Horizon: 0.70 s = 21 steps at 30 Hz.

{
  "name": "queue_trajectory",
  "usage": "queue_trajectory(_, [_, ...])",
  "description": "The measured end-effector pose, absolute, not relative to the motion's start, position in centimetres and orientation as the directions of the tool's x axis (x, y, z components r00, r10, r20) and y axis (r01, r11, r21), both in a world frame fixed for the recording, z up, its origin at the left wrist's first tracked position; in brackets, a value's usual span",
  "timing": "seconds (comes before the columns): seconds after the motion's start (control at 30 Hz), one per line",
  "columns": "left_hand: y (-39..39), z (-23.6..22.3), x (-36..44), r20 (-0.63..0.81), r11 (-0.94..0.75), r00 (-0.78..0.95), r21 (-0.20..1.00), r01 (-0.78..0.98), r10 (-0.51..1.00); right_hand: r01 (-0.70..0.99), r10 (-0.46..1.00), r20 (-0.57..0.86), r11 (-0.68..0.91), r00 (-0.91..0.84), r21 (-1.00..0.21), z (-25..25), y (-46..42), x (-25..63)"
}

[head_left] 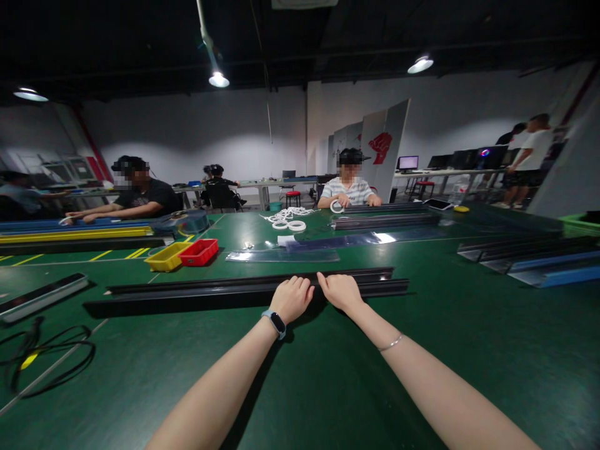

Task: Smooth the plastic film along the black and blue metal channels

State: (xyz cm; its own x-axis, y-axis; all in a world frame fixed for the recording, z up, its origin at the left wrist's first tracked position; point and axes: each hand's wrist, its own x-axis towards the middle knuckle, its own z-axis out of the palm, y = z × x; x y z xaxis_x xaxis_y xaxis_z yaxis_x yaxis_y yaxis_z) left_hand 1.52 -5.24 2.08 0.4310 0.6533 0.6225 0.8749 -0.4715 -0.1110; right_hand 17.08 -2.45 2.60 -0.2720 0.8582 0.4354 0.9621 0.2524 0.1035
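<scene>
A long black channel-shaped profile (178, 302) lies crosswise on the green table (398, 387) in front of me. My left hand (293, 299) is closed over its middle, with the fingers curled across the top. Close beside it, my right hand (341, 290) also grips the profile, its thumb near the left hand's fingers. The fingertips of both hands are partly hidden behind the profile. A clear plastic strip (281, 256) lies flat just beyond it.
Yellow bin (169, 257) and red bin (199, 252) stand beyond the profile at left. White tape rolls (296, 225) lie farther back. More profiles (557, 269) are at right, a black cable (60, 381) at left. Two co-workers sit across the table, one holding a white ring.
</scene>
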Motion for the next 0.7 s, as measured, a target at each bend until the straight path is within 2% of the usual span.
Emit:
queue_trajectory(0.4, [-5.0,1.9,1.2,0.664,-0.395,0.336,-0.066,0.916,0.668,0.972,0.871,0.435,0.230,-0.229,0.052,2.8,-2.3,17.0])
queue_trajectory(0.57, [-4.7,1.2,1.1,0.646,-0.362,0.284,-0.014,0.932,0.708,0.972,0.925,0.299,0.228,-0.233,0.052,3.0,-2.1,17.2])
queue_trajectory(0.7, [-4.6,1.2,1.1,0.614,-0.349,0.267,0.015,0.937,0.743,0.947,0.943,0.109,0.307,-0.315,0.092,3.4,-1.1,17.5])
